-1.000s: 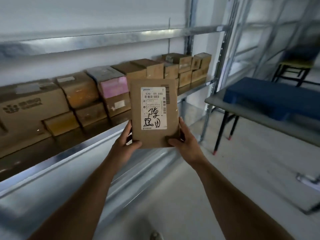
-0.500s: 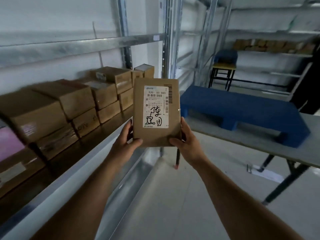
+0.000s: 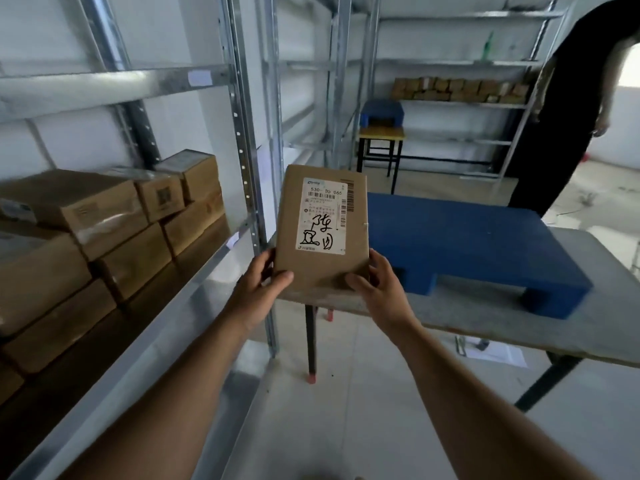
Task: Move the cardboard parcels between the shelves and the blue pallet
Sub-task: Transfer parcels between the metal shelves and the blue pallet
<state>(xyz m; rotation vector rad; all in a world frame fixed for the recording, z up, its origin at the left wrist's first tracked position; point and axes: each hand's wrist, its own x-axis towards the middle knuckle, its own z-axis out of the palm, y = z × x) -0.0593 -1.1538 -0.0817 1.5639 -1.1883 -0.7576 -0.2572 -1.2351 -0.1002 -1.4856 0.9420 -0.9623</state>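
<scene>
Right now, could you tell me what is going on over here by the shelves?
A person is holding a flat cardboard parcel upright in front of them, the left hand and right hand each gripping a lower corner, its shipping label facing the camera. More cardboard boxes sit stacked on the metal shelf to the left. Ahead and to the right, a blue pallet lies on a grey table with nothing visible on top. Another person in black stands beyond it.

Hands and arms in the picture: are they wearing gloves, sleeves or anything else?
No. The left hand and the right hand are bare, with no gloves, rings or watch showing. Both forearms are bare too, with no sleeves in view.
</scene>
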